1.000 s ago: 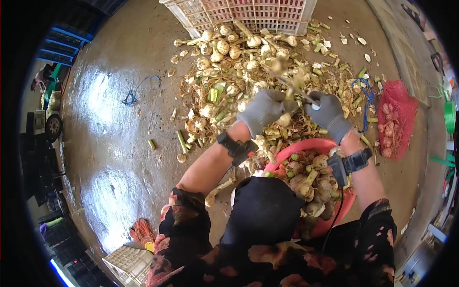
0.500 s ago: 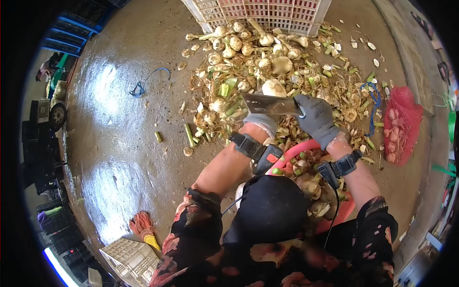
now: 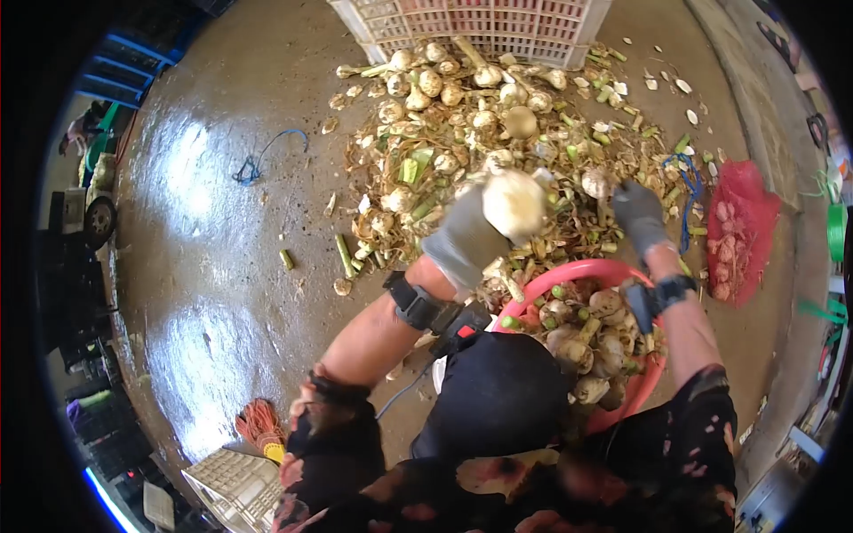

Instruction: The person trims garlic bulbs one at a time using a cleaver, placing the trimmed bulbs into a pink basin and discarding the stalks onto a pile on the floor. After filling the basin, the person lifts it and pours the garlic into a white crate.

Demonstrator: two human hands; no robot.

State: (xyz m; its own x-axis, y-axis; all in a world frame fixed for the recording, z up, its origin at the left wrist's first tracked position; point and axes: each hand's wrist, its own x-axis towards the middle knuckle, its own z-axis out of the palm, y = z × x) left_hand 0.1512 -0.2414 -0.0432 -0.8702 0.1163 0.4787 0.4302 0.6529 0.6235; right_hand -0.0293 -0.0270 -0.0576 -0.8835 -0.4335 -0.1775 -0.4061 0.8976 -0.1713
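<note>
My left hand (image 3: 466, 238), in a grey glove, is closed on a large pale garlic bulb (image 3: 514, 206), held above the heap of bulbs and scraps. The bulb is slightly blurred. To the right, my gloved right hand (image 3: 638, 215) has its fingers curled over the right side of the heap; no blade shows, and what it may hold is hidden. Another garlic bulb (image 3: 595, 183) lies just left of that hand. Below my hands stands a pink basin (image 3: 569, 269) with several bulbs and cut stems (image 3: 577, 346) in it.
A pale plastic crate (image 3: 480, 31) stands behind the heap of garlic bulbs (image 3: 430, 83). Cut stems and peelings litter the wet floor (image 3: 213, 266). On the right lie a red net bag (image 3: 742, 235) with bulbs and a blue cord (image 3: 690, 200). A broom-like orange bundle (image 3: 259, 422) lies lower left.
The cleaver held by my right hand over my left wrist is no longer visible. My right hand has moved right. My left hand has risen into view with a garlic bulb.
</note>
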